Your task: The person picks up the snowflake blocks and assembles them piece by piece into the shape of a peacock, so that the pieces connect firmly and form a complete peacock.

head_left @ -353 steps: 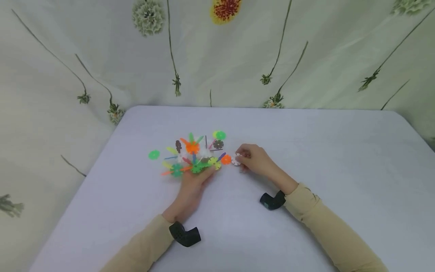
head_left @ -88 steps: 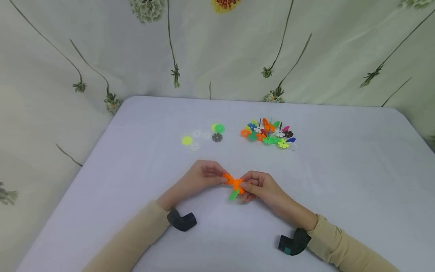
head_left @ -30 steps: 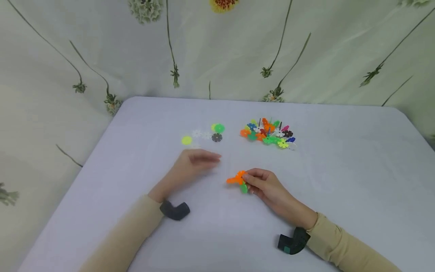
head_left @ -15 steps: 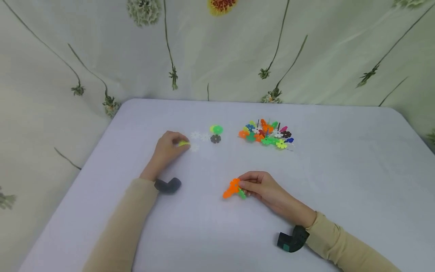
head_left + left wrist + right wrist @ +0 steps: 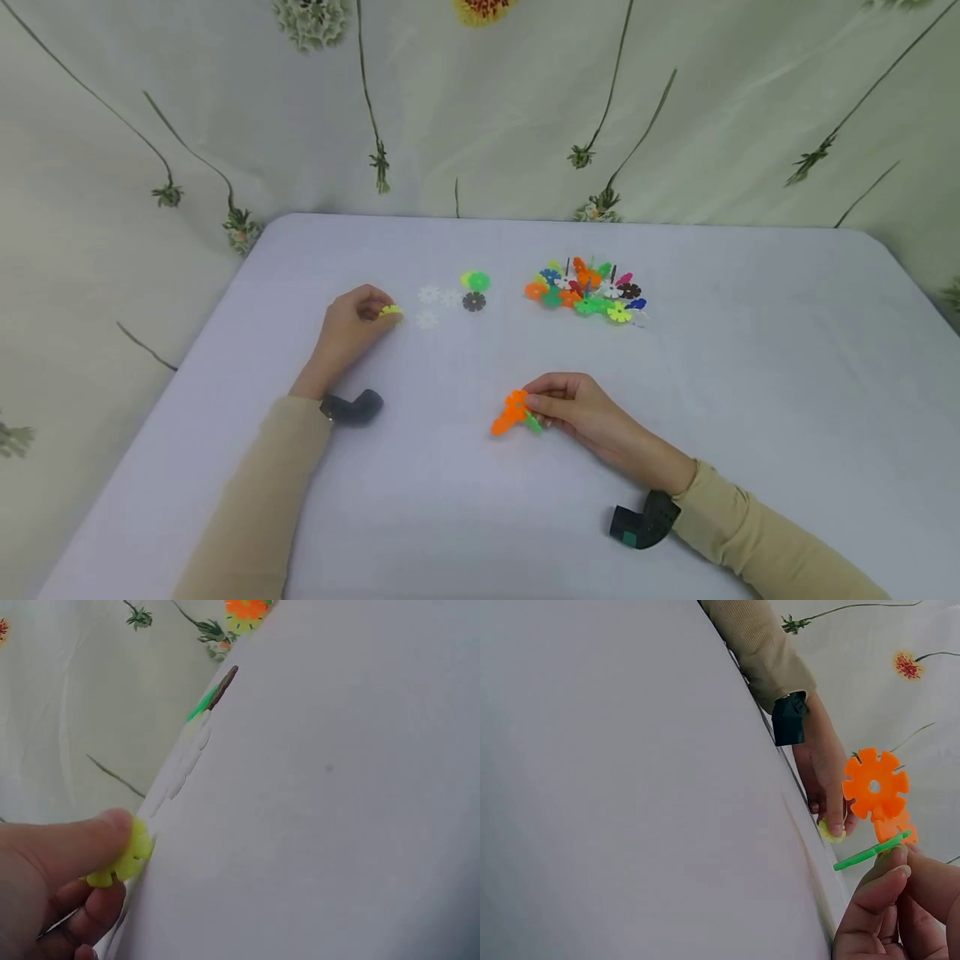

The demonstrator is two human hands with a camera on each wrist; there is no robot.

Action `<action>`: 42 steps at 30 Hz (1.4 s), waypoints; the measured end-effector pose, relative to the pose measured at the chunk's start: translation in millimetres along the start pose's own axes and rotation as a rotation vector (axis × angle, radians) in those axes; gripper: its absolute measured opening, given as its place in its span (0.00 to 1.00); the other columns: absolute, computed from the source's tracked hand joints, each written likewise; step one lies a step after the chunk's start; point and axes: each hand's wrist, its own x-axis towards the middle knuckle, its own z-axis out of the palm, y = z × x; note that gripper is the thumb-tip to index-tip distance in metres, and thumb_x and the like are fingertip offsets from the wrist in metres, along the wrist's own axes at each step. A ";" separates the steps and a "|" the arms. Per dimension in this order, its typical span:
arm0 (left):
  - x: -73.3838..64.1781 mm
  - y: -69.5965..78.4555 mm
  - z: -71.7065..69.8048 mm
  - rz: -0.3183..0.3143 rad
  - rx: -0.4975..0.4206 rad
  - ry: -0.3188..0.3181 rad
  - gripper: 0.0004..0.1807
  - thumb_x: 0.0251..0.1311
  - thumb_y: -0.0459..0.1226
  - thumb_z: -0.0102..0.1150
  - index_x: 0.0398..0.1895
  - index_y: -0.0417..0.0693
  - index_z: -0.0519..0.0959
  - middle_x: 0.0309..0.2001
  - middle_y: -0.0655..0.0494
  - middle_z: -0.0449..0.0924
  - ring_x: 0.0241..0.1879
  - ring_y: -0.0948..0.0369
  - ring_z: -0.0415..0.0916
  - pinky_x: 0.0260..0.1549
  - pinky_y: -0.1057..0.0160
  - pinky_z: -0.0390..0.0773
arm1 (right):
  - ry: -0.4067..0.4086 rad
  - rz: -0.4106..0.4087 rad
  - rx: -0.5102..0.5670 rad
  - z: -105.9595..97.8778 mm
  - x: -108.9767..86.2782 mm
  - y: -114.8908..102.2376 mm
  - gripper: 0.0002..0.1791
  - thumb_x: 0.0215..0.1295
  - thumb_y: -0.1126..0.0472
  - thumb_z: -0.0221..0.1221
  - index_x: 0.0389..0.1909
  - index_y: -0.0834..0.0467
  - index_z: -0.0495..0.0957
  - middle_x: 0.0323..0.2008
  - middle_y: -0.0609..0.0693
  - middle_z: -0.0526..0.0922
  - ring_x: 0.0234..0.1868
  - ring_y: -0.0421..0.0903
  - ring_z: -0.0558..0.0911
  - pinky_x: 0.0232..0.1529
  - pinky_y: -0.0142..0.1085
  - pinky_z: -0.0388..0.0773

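Observation:
At the left of the head view my left hand [image 5: 351, 327] pinches a yellow interlocking disc [image 5: 135, 859] between thumb and fingers. Its notched edge shows clearly in the left wrist view. My right hand [image 5: 592, 421], nearer the front, pinches a small joined piece of notched discs. That piece has orange discs [image 5: 875, 785] and a green disc [image 5: 870, 851] set across them edge-on; fingers hide part of it. Just right of the left hand lie several white discs [image 5: 427, 319], pale against the tabletop.
A dark grey disc [image 5: 474, 302] and a green disc [image 5: 478, 282] overlapping a yellow one lie behind the hands. Farther right stands a colourful cluster of joined discs [image 5: 588, 304]. The white table [image 5: 750, 333] ends at a flower-print cloth [image 5: 525, 108].
The cluster, earlier in my left hand, now stands at the back right. My left hand let go of the orange piece, picked up the yellow disc and drew left. The right hand keeps its hold.

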 end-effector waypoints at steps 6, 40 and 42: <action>-6.0 27.5 7.6 0.039 -0.328 -0.188 0.12 0.58 0.34 0.63 0.44 0.38 0.80 0.37 0.49 0.82 0.35 0.60 0.78 0.36 0.69 0.75 | -0.010 0.004 -0.009 -1.2 0.2 1.3 0.10 0.64 0.65 0.58 0.41 0.69 0.77 0.31 0.52 0.78 0.30 0.44 0.73 0.34 0.29 0.73; -45.0 86.9 86.0 -0.012 -0.773 -0.708 0.13 0.63 0.31 0.55 0.47 0.29 0.76 0.40 0.46 0.79 0.38 0.54 0.75 0.43 0.60 0.77 | -0.063 0.009 -0.119 4.0 -0.2 0.3 0.14 0.65 0.62 0.58 0.44 0.70 0.76 0.29 0.50 0.77 0.30 0.44 0.71 0.32 0.30 0.69; -45.5 86.7 86.9 -0.019 -0.801 -0.710 0.13 0.64 0.31 0.55 0.47 0.28 0.76 0.40 0.46 0.80 0.38 0.55 0.75 0.43 0.60 0.77 | -0.078 0.005 -0.089 4.5 -0.6 0.3 0.14 0.66 0.62 0.57 0.44 0.70 0.76 0.31 0.50 0.78 0.32 0.44 0.72 0.33 0.29 0.70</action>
